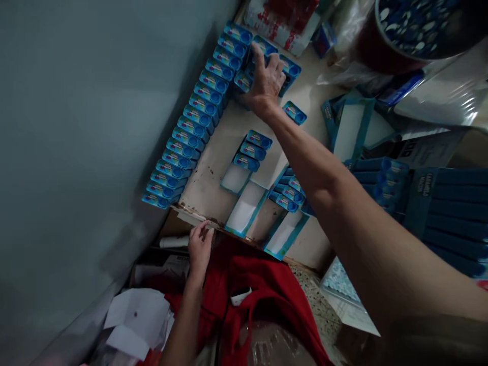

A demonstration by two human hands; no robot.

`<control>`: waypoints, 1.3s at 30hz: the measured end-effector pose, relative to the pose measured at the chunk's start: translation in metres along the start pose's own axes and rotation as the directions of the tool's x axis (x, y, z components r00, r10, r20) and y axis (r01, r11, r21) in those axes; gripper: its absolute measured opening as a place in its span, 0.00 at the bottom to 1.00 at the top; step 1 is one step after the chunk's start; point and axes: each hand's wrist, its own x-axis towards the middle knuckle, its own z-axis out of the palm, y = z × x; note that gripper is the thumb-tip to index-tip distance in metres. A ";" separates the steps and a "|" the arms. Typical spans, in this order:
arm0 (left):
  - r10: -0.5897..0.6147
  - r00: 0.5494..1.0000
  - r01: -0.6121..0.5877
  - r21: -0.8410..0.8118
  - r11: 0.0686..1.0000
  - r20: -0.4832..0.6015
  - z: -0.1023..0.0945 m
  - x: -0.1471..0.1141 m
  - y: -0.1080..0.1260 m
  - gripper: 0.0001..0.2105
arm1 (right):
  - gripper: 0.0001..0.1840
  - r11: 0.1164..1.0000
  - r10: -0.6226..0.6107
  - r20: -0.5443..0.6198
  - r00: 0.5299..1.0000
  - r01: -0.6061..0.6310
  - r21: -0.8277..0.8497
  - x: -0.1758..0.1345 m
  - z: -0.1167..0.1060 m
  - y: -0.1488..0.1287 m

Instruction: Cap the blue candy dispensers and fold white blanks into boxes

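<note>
My right hand [267, 81] reaches to the far part of the table, its fingers spread over a cluster of small blue candy packs [290, 66]. The fingertips touch or nearly touch the packs; the palm hides some of them. Beside it, a long row of matching blue packs [190, 127] stands along the wall. My left hand [201, 243] is at the table's near edge, fingers loosely bent and apart, with nothing visible in it. Between my hands, several packs [253, 151] stand at the end of an open blue-edged carton [234, 179].
Another open carton [247, 207] lies at the near edge, with more packs [287, 195] to its right. Stacked blue boxes [450, 208] stand at right. A tub of blue and white pieces [415, 30] is at the back right. Red cloth [267, 284] hangs below the table [206, 183].
</note>
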 end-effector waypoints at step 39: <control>0.413 0.898 -0.392 -0.156 0.907 0.149 0.073 0.086 0.080 0.28 | 0.28 0.970 -0.203 -0.146 0.968 0.219 0.108 -0.291 0.087 0.002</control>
